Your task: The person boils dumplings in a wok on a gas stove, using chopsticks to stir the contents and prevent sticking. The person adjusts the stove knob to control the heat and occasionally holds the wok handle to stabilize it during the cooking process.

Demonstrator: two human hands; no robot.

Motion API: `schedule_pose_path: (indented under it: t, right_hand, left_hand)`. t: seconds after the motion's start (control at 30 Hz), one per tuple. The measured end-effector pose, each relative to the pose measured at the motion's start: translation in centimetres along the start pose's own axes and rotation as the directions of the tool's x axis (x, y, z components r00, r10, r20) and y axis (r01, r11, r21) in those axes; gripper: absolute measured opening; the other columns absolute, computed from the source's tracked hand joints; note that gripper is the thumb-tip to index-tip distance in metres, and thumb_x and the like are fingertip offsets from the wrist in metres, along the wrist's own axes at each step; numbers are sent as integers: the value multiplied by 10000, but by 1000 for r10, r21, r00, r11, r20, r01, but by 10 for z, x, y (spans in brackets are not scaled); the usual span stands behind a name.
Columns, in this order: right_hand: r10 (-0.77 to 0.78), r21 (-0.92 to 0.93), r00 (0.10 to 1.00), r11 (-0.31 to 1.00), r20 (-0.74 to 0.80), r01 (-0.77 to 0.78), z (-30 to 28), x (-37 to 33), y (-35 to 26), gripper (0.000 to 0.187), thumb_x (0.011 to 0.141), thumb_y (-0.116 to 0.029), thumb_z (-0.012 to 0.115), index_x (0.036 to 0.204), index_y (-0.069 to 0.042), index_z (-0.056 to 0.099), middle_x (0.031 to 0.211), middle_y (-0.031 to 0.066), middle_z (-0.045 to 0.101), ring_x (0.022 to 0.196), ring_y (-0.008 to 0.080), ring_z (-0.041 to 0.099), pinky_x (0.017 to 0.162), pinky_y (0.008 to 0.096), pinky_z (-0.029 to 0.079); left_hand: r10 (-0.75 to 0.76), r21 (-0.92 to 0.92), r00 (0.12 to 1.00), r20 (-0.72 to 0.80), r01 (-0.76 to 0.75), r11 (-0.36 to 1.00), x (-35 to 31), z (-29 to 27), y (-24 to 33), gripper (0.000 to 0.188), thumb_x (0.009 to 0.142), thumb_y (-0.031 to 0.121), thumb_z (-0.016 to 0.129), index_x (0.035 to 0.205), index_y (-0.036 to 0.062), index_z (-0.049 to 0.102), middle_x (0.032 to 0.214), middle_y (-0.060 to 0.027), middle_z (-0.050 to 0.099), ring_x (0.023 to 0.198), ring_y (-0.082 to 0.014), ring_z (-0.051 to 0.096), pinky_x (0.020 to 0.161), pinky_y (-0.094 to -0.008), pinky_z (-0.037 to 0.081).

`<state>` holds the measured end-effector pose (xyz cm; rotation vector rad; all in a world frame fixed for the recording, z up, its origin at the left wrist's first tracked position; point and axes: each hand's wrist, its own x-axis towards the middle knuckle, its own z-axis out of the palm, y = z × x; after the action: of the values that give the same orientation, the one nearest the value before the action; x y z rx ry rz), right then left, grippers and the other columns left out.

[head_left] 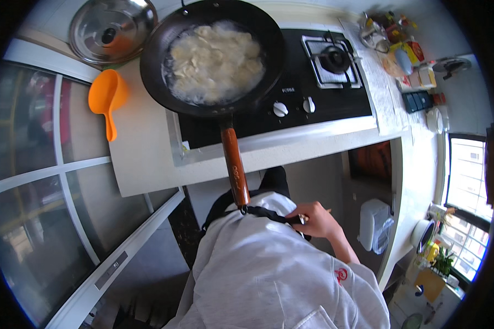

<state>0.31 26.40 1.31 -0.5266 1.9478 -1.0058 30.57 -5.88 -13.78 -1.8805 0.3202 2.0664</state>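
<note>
My right hand (316, 219) is in front of my waist, its fingers closed around a long dark object (271, 214). That object stretches left toward the end of the wok handle, and a small wood-coloured tip pokes out on the other side of my fist. Its exact kind is unclear. My left hand is out of sight. On the left burner sits a big dark wok (153, 71) with a brown wooden handle (234, 164) pointing toward me. Pale dumpling-like pieces (217, 63) fill its foamy, steaming liquid.
An orange ladle-shaped scoop (107, 93) lies left of the wok. Behind it rests a steel lid (112, 30) with a black knob. The black gas hob (230, 129) has a second burner (335, 59) on the right. Jars and packets (403, 57) crowd the right counter. A glazed door (88, 219) stands left.
</note>
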Motion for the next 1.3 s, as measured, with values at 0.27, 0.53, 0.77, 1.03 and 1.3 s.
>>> schedule_pose_path:
  t: [0.27,0.53,0.77,1.03,1.3]
  right_hand:
    - [39,-90,999,995,20,-37,5,20,13,265,719,-122,734,983,-104,725,899,85,687,800,234,645,726,324,526]
    - [17,138,814,987,-581,78,-47,-17,-9,250,891,-53,458,751,37,645,746,114,639,612,156,581,544,263,460]
    - [61,198,867,979,-495,44,-72,-27,-57,381,975,-263,467,888,8,721,759,98,680,612,138,609,528,270,455]
    - [176,-169,980,967,-95,-190,12,11,-27,305,860,-264,664,1078,-52,689,828,165,673,773,322,642,727,375,504]
    - [337,-188,936,918,-98,-350,20,13,0,321,787,-329,722,969,-65,709,778,132,679,712,297,655,669,362,513]
  left_hand:
    - [16,0,1000,10,-16,1000,11,-1,3,606,919,573,438,1342,139,449,1272,-88,544,1165,-278,513,958,-471,424]
    - [15,-24,1000,26,-15,1000,13,-10,-1,619,916,583,433,1349,141,441,1274,-91,543,1168,-286,510,962,-480,420]
    - [11,-31,999,39,-10,999,15,-11,-3,630,914,593,429,1355,143,434,1276,-94,542,1170,-293,508,966,-487,416]
    - [4,-35,998,70,-2,999,17,-22,1,643,912,604,425,1362,145,426,1278,-97,541,1173,-301,506,970,-496,411]
    - [16,-41,994,107,-12,999,21,-10,14,655,910,615,420,1370,148,418,1280,-100,539,1175,-309,503,974,-504,407]
